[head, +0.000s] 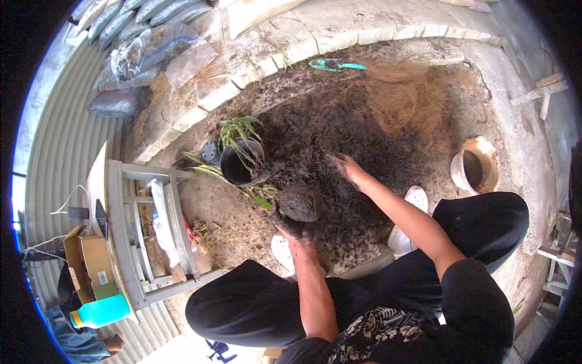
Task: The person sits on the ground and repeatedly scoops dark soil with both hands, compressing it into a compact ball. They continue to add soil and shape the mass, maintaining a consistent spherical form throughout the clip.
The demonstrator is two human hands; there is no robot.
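Observation:
My left hand (291, 229), dark with soil, is around the lower left side of a rounded root ball (299, 203) packed with dark soil. Green leaves (262, 200) stick out from it to the left. My right hand (345, 167) is held out over the loose dark soil (363, 136), its fingertips soiled and nothing seen in it. Whether those fingertips touch the soil I cannot tell. Just beyond the root ball, a black plant pot (236, 167) lies tipped, with a wilted plant (241, 132) against its rim.
A turquoise hand trowel (338, 65) lies near brown fibre (404, 98). To the right is a stained pot (475, 164). A wooden stand (150, 291), a turquoise bottle (103, 311) and a cardboard box (97, 264) are at left. A curved curb (218, 96) borders the soil.

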